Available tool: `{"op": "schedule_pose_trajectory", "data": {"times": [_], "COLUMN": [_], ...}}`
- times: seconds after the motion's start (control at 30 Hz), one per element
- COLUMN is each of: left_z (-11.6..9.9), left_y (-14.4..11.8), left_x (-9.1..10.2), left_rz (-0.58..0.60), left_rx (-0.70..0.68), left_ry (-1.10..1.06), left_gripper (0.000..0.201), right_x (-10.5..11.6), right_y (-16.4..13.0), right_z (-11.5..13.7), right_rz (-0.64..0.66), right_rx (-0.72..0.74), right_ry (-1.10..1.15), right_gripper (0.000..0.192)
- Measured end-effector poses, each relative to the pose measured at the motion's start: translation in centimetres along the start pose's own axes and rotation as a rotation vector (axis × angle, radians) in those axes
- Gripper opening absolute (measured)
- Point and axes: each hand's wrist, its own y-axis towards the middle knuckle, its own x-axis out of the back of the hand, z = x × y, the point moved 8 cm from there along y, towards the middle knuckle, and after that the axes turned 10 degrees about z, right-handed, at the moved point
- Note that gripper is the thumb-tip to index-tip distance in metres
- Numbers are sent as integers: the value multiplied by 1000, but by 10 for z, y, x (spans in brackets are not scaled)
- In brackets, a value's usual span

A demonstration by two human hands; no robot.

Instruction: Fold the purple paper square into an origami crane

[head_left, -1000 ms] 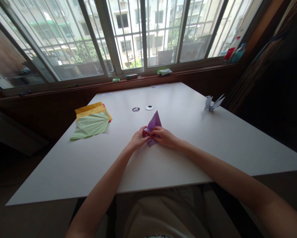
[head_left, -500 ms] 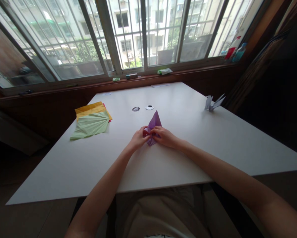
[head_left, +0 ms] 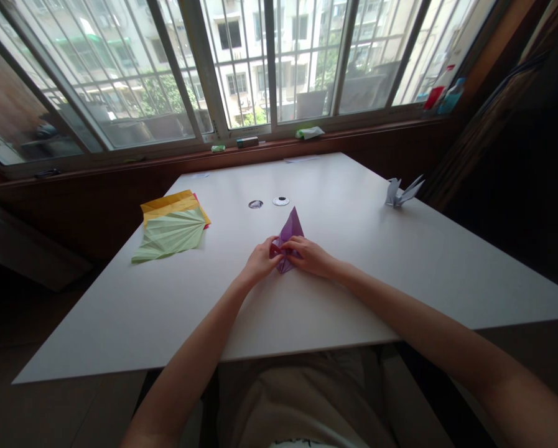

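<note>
As my left grip (head_left: 261, 259) and right grip (head_left: 311, 257) stayed pinched on the purple paper (head_left: 292, 225) between them, barely shifting, the folding seemed no further along.

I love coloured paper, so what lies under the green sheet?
A yellow sheet pokes out, plus some red paper; anything fully covered by the green sheet cannot be seen.
</note>
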Motion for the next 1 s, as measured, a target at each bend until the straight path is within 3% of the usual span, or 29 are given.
{"op": "schedule_pose_trajectory", "data": {"times": [1.0], "left_z": [-1], "left_y": [1], "left_x": [0], "left_rz": [-6], "left_rx": [-4], "left_ry": [10], "left_gripper": [44], "right_x": [3], "right_y": [0], "right_z": [-6], "right_rz": [-43], "right_rx": [-45], "right_ry": [17], "right_gripper": [24]}}
